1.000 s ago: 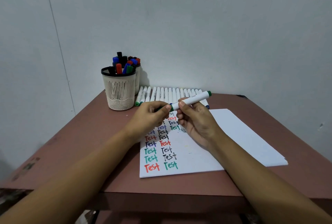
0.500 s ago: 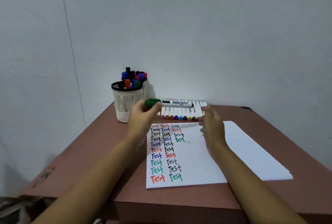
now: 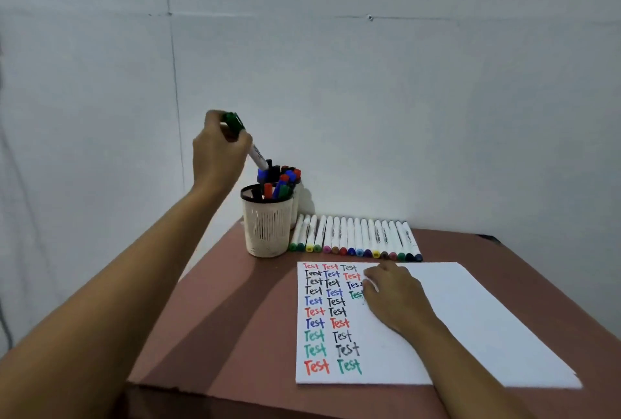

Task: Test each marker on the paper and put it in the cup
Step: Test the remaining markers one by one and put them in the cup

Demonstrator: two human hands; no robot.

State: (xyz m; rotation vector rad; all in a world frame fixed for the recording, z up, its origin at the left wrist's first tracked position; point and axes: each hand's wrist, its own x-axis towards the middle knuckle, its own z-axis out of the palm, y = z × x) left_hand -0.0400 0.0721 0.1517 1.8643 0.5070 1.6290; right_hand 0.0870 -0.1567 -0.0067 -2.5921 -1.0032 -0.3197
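Observation:
My left hand (image 3: pixel 216 153) grips a green-capped white marker (image 3: pixel 257 154) by its cap end, tilted with its lower end just above the markers in the cups. A cream mesh cup (image 3: pixel 267 230) with a black rim stands at the table's back left, holding several capped markers. A second cup (image 3: pixel 295 200) stands close behind it, also full. My right hand (image 3: pixel 393 294) rests on the white paper (image 3: pixel 470 317), fingers loosely curled, holding nothing. The paper carries columns of the word "Test" in red, black, blue and green.
A row of several white markers (image 3: pixel 356 237) with coloured ends lies along the back of the brown table (image 3: pixel 235 317), between the cups and the wall. The paper is a stack reaching the table's right front. A pale wall stands close behind.
My left hand carried the green marker up and left from over the paper to above the cups and tilted it downward. My right hand dropped onto the paper. The camera tilted upward.

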